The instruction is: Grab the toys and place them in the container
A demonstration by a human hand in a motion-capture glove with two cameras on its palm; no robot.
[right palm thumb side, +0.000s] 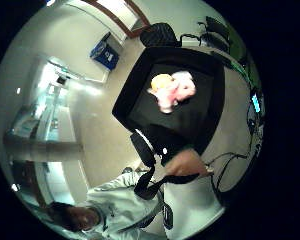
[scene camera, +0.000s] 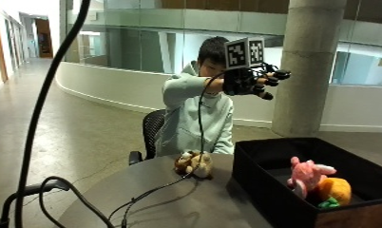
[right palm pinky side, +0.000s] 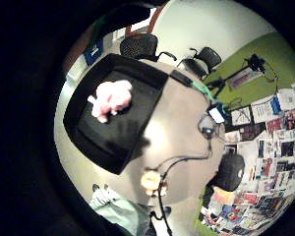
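Your gloved right hand is raised high above the table, over the near-left edge of the black container, with fingers spread and relaxed, holding nothing. Inside the container lie a pink plush toy and, just beside it and touching it, an orange plush toy. A brown plush toy sits on the table to the left of the container, near its wall, in front of you. Black cables trail across the tabletop.
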